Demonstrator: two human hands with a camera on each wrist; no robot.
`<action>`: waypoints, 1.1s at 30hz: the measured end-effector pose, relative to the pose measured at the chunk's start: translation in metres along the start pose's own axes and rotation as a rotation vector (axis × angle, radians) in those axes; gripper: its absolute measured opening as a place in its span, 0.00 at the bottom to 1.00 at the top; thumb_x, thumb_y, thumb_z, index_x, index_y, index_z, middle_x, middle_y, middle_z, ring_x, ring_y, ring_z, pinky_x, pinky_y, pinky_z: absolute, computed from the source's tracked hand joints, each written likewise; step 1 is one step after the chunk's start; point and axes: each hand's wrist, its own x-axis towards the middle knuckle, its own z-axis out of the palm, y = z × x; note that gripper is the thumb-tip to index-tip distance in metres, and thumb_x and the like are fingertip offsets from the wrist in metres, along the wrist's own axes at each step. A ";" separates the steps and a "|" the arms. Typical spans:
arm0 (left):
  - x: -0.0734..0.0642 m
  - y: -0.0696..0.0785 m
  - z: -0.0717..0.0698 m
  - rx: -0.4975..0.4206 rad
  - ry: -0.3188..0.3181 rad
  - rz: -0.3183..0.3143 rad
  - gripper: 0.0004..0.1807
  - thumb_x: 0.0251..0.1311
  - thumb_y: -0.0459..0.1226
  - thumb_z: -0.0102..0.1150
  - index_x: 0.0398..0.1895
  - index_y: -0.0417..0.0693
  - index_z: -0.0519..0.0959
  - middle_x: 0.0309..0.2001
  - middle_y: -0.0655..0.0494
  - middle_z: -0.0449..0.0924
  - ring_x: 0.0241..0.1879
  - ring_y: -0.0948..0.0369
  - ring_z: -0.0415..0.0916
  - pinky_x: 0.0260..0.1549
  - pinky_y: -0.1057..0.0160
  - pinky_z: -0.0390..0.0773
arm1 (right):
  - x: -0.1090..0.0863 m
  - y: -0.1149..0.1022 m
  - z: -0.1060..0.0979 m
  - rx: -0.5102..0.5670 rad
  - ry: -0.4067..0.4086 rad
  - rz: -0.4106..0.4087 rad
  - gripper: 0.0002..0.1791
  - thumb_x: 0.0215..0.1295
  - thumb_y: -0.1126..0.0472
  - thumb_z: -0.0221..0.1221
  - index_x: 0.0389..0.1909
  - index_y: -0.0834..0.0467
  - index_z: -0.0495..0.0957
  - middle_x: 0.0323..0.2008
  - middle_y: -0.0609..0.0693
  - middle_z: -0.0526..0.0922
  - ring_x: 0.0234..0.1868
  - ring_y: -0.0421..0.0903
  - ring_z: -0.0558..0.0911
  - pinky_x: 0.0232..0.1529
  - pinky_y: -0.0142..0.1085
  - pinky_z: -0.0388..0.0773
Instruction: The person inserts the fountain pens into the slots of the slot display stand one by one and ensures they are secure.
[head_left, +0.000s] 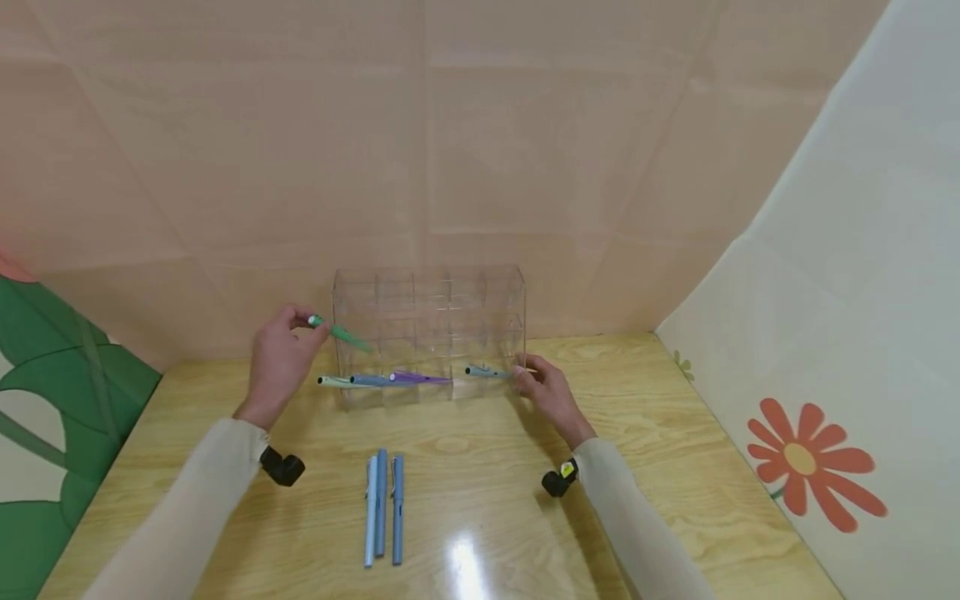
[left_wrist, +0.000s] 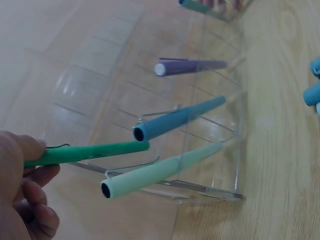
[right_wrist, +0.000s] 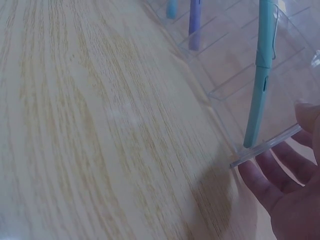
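My left hand (head_left: 279,358) pinches a green pen (left_wrist: 100,152) between thumb and fingers, at the left end of a clear plastic compartment rack (head_left: 431,268). The pen slants downward, its far end overlapping the upper left compartments. Below it, a pale green pen (left_wrist: 142,176), a blue pen (left_wrist: 175,120) and a purple pen (left_wrist: 192,67) lean in the lower row. Toward the right end leans a blue-green pen (right_wrist: 260,90). My right hand (head_left: 547,390) grips the rack's right side wall, thumb in front and fingers behind.
A light blue pen (head_left: 371,521) and two darker blue pens, one in the middle (head_left: 381,504) and one at the right (head_left: 398,512), lie side by side on the wooden table (head_left: 480,467) before the rack. A beige cloth backdrop (head_left: 427,167) hangs close behind.
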 end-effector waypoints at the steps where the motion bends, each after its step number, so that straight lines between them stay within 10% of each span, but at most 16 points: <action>1: 0.000 0.000 0.001 0.017 -0.014 0.007 0.16 0.75 0.46 0.63 0.54 0.44 0.79 0.56 0.42 0.86 0.25 0.58 0.69 0.20 0.64 0.69 | 0.000 0.000 0.000 0.000 0.000 0.003 0.28 0.84 0.55 0.54 0.76 0.66 0.68 0.73 0.69 0.73 0.66 0.66 0.81 0.65 0.55 0.83; 16: 0.000 0.000 -0.001 0.102 -0.088 0.008 0.17 0.75 0.48 0.63 0.52 0.43 0.79 0.51 0.40 0.85 0.24 0.59 0.69 0.20 0.64 0.69 | -0.001 -0.004 0.000 0.013 -0.008 0.006 0.28 0.84 0.56 0.54 0.77 0.66 0.67 0.75 0.67 0.72 0.67 0.68 0.80 0.66 0.57 0.82; 33: -0.027 0.003 -0.022 0.019 -0.062 -0.055 0.37 0.72 0.62 0.60 0.70 0.46 0.72 0.67 0.44 0.78 0.63 0.43 0.76 0.52 0.46 0.77 | 0.001 0.001 -0.001 0.022 -0.002 0.000 0.27 0.84 0.56 0.54 0.76 0.66 0.69 0.75 0.67 0.72 0.68 0.68 0.79 0.65 0.57 0.82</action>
